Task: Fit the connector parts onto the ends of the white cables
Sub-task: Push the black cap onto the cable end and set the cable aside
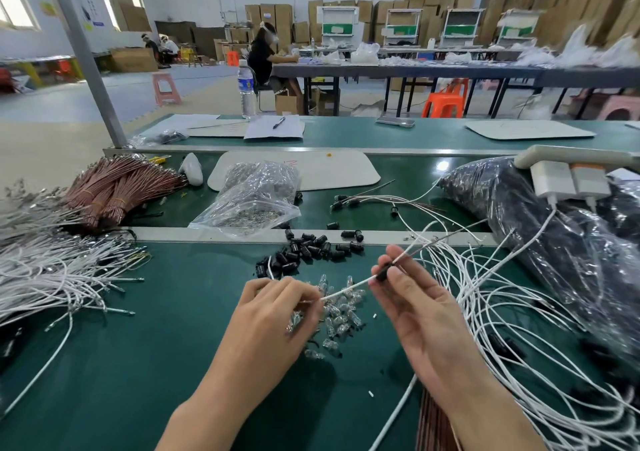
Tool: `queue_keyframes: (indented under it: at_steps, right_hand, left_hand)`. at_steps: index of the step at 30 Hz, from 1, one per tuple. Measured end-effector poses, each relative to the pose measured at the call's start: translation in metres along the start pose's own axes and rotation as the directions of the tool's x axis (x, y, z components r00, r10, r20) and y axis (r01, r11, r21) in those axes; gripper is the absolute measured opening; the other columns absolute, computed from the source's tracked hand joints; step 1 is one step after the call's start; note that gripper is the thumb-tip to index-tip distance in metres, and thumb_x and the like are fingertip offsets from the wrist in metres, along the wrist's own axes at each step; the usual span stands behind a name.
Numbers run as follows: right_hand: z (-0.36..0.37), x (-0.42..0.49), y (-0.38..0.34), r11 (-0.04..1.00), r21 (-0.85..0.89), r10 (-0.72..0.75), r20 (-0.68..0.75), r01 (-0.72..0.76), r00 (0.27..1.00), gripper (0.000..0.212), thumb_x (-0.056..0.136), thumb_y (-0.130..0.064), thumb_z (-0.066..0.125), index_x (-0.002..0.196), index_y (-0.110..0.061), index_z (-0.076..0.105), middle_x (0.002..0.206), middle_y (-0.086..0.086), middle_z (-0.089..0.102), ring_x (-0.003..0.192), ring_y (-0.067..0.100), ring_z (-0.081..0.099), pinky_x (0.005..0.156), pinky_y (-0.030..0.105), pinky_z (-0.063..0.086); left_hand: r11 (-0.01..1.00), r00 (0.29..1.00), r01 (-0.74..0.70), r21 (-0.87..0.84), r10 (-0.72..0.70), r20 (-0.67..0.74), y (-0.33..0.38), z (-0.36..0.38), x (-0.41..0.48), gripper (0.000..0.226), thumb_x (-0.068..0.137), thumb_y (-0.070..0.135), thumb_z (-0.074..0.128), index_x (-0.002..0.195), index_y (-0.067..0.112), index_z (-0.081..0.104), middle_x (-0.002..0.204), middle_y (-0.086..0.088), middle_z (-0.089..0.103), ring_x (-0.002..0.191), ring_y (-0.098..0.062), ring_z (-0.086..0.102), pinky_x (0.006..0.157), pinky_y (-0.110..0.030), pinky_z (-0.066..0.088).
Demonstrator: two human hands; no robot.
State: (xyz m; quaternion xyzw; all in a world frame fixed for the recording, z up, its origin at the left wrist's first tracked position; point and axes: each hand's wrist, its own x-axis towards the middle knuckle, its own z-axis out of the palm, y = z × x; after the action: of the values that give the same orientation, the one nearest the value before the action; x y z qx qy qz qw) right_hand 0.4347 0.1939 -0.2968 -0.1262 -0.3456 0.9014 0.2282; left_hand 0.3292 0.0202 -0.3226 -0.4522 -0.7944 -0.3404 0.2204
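Observation:
My right hand [412, 298] pinches a small black connector sleeve [382, 273] threaded on a white cable [349, 286]. My left hand [277, 307] pinches the free end of that same cable, just above a heap of small clear glass parts [341, 308]. Behind the hands lies a pile of loose black connector sleeves [308, 248]. The cable runs on up and to the right past my right fingertips, alongside a thin dark wire.
A tangle of white cables [519, 312] fills the right side, another white cable bundle [45, 270] the left. Brown wire bundles [114, 187], a clear bag of metal parts [256, 194] and a large dark plastic bag [561, 229] lie further back on the green bench.

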Motion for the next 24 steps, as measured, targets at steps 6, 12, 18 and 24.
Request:
queue_keyframes:
  at_steps: [6, 12, 18, 24]
  right_hand:
    - [0.014, -0.004, 0.025, 0.986, -0.156, 0.062, 0.06, -0.052, 0.996, 0.031, 0.077, -0.001, 0.067, 0.104, -0.01, 0.079, 0.101, 0.014, 0.075, 0.094, 0.021, 0.072, 0.083, 0.029, 0.06]
    - [-0.002, 0.001, -0.002, 0.997, -0.008, -0.077, 0.006, 0.077, 0.997, 0.029, 0.08, -0.002, 0.064, 0.104, -0.009, 0.079, 0.107, 0.012, 0.075, 0.096, 0.018, 0.074, 0.077, 0.023, 0.059]
    - [0.01, -0.002, 0.019, 0.999, -0.043, 0.005, 0.071, -0.002, 0.997, 0.029, 0.079, 0.001, 0.065, 0.104, -0.006, 0.078, 0.104, 0.016, 0.075, 0.095, 0.023, 0.073, 0.078, 0.024, 0.059]
    - [0.002, -0.001, 0.005, 0.986, 0.164, 0.036, 0.039, -0.041, 0.999, 0.025, 0.084, 0.001, 0.062, 0.103, -0.004, 0.078, 0.108, 0.015, 0.074, 0.1, 0.024, 0.073, 0.075, 0.026, 0.061]
  left_hand:
    - [0.995, 0.994, -0.091, 0.036, 0.094, -0.062, 0.005, 0.005, 0.0, 0.004, 0.094, 0.029, 0.065, 0.091, 0.026, 0.064, 0.08, 0.019, 0.061, 0.072, 0.0, 0.051, 0.083, -0.027, 0.042]
    - [0.997, 0.998, -0.054, 0.061, 0.057, -0.041, -0.001, -0.004, 0.001, 0.012, 0.097, 0.036, 0.059, 0.097, 0.027, 0.067, 0.082, 0.021, 0.063, 0.075, 0.0, 0.054, 0.088, -0.029, 0.044]
    - [1.0, 0.999, 0.026, 0.005, -0.026, -0.045, 0.01, -0.004, -0.002, 0.016, 0.096, 0.04, 0.054, 0.092, 0.028, 0.064, 0.071, 0.02, 0.065, 0.064, -0.004, 0.053, 0.067, -0.016, 0.043]
    - [0.973, 0.981, 0.19, -0.131, -0.193, -0.015, 0.014, -0.004, -0.003, 0.018, 0.1, 0.051, 0.044, 0.092, 0.037, 0.051, 0.056, 0.012, 0.059, 0.044, -0.007, 0.044, 0.046, -0.018, 0.035]
